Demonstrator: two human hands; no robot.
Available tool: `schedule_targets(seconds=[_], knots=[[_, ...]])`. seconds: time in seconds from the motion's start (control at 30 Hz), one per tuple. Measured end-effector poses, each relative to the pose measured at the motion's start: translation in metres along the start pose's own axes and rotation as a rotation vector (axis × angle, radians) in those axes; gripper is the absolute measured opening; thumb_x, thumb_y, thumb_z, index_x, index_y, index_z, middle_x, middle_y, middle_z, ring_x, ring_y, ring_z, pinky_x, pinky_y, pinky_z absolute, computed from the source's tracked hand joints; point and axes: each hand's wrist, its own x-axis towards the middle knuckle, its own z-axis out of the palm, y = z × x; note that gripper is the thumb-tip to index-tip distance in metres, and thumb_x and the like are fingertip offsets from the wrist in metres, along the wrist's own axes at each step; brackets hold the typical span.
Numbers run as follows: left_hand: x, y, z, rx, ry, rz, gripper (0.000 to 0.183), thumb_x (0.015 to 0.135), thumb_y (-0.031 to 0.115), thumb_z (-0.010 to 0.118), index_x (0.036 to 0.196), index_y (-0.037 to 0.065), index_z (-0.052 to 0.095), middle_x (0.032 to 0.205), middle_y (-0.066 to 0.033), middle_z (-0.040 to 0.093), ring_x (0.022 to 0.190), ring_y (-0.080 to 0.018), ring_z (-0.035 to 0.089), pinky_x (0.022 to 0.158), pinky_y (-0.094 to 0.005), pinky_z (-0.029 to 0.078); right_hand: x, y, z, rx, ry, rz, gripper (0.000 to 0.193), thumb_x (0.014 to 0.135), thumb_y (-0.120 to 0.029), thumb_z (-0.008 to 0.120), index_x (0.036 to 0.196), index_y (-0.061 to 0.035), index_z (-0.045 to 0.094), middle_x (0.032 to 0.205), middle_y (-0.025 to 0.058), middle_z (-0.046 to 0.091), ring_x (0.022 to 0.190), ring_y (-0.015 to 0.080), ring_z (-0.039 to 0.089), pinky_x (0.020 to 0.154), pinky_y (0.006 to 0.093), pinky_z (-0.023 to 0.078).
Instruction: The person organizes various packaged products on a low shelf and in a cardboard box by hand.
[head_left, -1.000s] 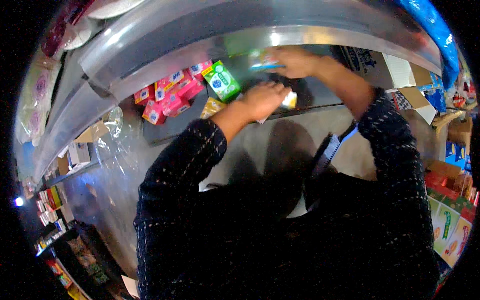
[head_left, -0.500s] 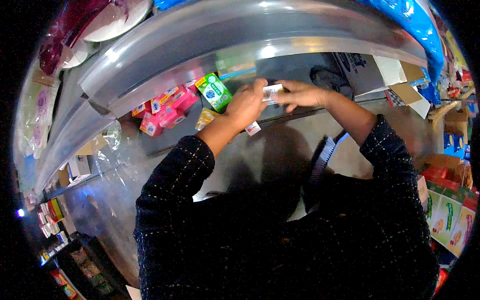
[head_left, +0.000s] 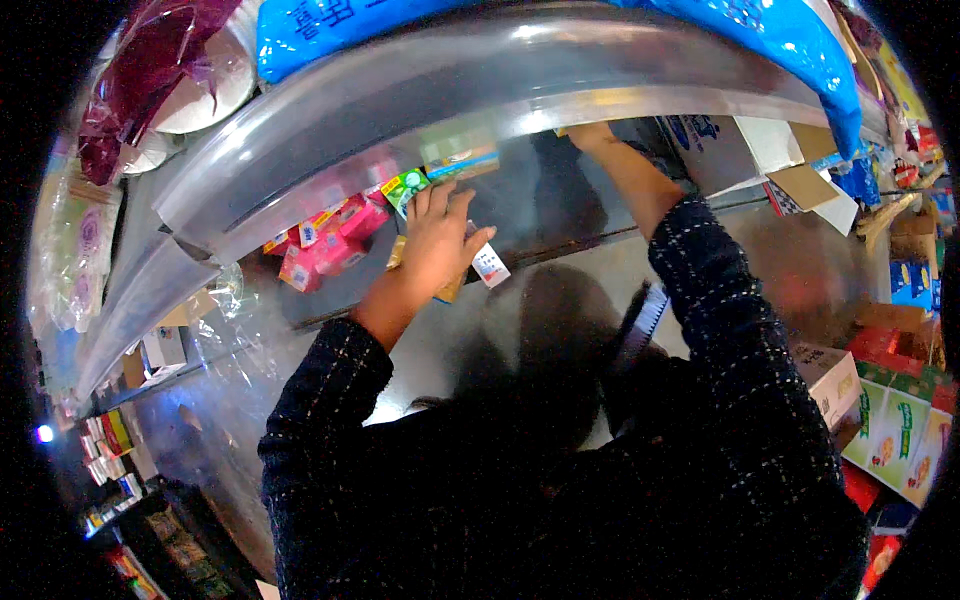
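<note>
Boxes, small and bright, lay on a dark grey shelf (head_left: 500,210) beneath a curved, shiny shelf edge (head_left: 430,95). The person's left hand (head_left: 438,235) was palm down above them, its grip loosely spread, with the fingertips over a green box (head_left: 404,187); whether they touched it could not be told. Just beside the thumb, a white box (head_left: 491,267) lay tilted near the front of the shelf. A gold box (head_left: 449,291) showed only in part from under the left hand.

The right hand (head_left: 590,136) stretched farther back, partly hidden by the shelf edge. A bit of yellow showed near its fingertips, but whether that grip pinched anything could not be told.

A heap of pink boxes (head_left: 338,232) lay left of the green box. An open carton (head_left: 705,155) stood right of the right hand. Nearer the person was a brush (head_left: 641,322) with pale bristles.
</note>
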Motion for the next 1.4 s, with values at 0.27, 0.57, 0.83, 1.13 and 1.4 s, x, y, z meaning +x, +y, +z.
schedule_targets(seconds=[0.27,0.57,0.83,1.13,1.4], knots=[[-0.028,-0.041,-0.007,0.213,0.023,-0.147,0.055,0.079,0.043,0.063,0.12,0.007,0.055,0.127,-0.0192,0.042,0.121,-0.0383,0.032,0.101,-0.0571,0.021,-0.068,-0.101,0.058,-0.44,0.174,-0.59,0.052,0.076,-0.027,0.064,0.118,0.0002,0.051,0.107,0.0244,0.057,0.103,0.0367,0.053,0.092,0.0458,0.041],[-0.008,-0.037,-0.012,0.375,-0.227,-0.121,0.055,0.08,0.049,0.059,0.12,0.012,0.055,0.134,-0.0127,0.041,0.125,-0.0353,0.032,0.098,-0.0639,0.023,-0.104,-0.161,0.083,-0.695,-0.028,-0.569,0.053,0.071,-0.039,0.065,0.107,-0.0003,0.06,0.11,0.017,0.057,0.105,0.0363,0.052,0.092,0.0443,0.042],[-0.017,-0.032,-0.011,0.085,-0.047,-0.148,0.059,0.081,0.038,0.062,0.125,0.001,0.048,0.13,-0.0209,0.043,0.119,-0.0404,0.038,0.1,-0.0505,0.031,-0.142,-0.157,0.026,-0.372,-0.469,0.066,0.081,0.073,-0.072,0.05,0.104,0.0016,0.063,0.097,0.0223,0.062,0.09,0.0335,0.062,0.074,0.0472,0.052],[0.018,0.017,-0.003,-0.009,-0.206,-0.239,0.083,0.073,0.044,0.071,0.124,-0.011,0.035,0.118,-0.0272,0.047,0.116,-0.0401,0.042,0.098,-0.0419,0.037,-0.127,-0.051,-0.076,-1.129,-0.164,-0.296,0.047,0.081,-0.019,0.054,0.121,0.0044,0.042,0.119,0.0228,0.05,0.11,0.041,0.048,0.086,0.0503,0.047],[0.054,-0.019,0.044,-0.086,-0.408,-0.28,0.077,0.071,0.033,0.072,0.127,-0.005,0.036,0.12,-0.0274,0.049,0.111,-0.0397,0.05,0.095,-0.0433,0.041,-0.118,0.029,-0.097,-0.761,-0.222,-0.135,0.06,0.08,-0.015,0.054,0.131,0.0049,0.029,0.112,0.0305,0.051,0.104,0.0429,0.053,0.084,0.0482,0.046]])
